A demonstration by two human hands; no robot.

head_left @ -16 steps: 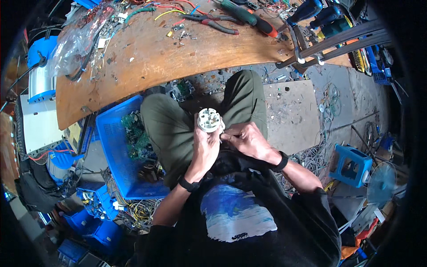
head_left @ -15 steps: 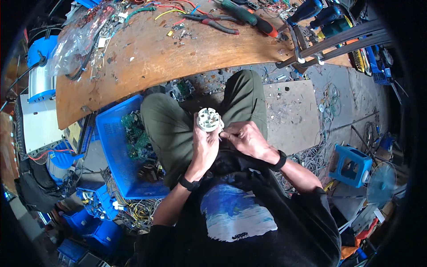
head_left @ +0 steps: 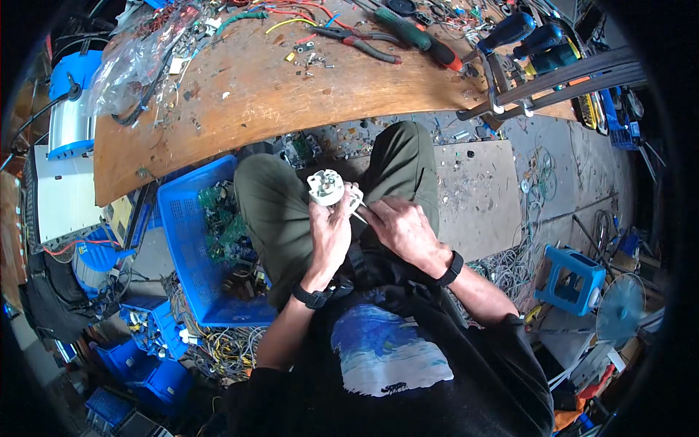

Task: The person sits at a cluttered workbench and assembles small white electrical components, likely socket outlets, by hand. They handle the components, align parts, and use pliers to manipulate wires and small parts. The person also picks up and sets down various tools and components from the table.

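Observation:
My left hand (head_left: 329,237) is closed around a round white plastic piece (head_left: 325,187), its open face turned up and showing several recesses and ribs inside. A small white looped part (head_left: 355,199) sticks out beside the left fingers, toward my other hand; whether it joins the round piece I cannot tell. The fingers of my right hand (head_left: 403,229) are bent into a pinch right beside the loop's lower end. What they grip is too small to make out. Both hands are above my lap, between my knees.
A wooden bench (head_left: 255,109) carries pliers (head_left: 360,45), a green-and-red screwdriver (head_left: 419,40), wires and scraps. To my left stands a blue crate (head_left: 182,240) with green circuit boards. A blue stool (head_left: 574,280) and tangled cables (head_left: 506,266) are on the right.
The round white piece and my left hand have shifted slightly left and up. The white loop now shows between my hands, and the right hand has moved a little, still pinched.

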